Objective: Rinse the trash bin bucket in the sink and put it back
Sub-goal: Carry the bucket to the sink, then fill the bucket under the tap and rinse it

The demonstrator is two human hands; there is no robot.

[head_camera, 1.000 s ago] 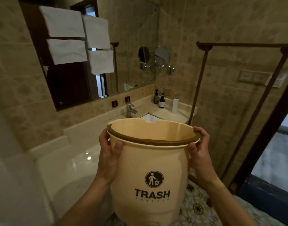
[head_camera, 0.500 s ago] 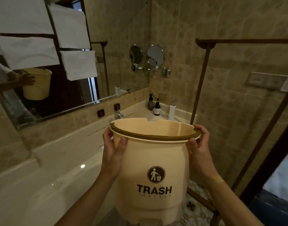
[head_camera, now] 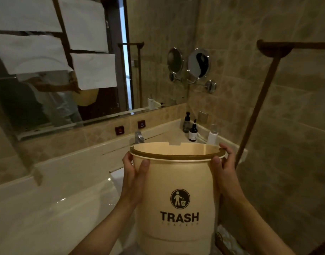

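Note:
A cream trash bin bucket point(head_camera: 178, 183) with a brown rim and the word TRASH on its front hangs upright in the air before me. My left hand point(head_camera: 134, 172) grips its left side just under the rim, thumb on the front. My right hand point(head_camera: 225, 166) grips the right side, fingers curled over the rim. The chrome faucet point(head_camera: 138, 137) shows just behind the rim, and a corner of the white sink basin point(head_camera: 117, 178) peeks out left of my left hand. The bucket hides most of the basin.
A cream counter point(head_camera: 56, 196) runs along the left under a wall mirror point(head_camera: 56, 70). Three bottles point(head_camera: 193, 132) stand in the back corner below a round shaving mirror point(head_camera: 198, 63). A dark wooden rack point(head_camera: 257, 107) rises on the right beside the tiled wall.
I have come closer to the counter with the bucket held in both hands; the faucet and bottles appear nearer. The grip of both hands is unchanged.

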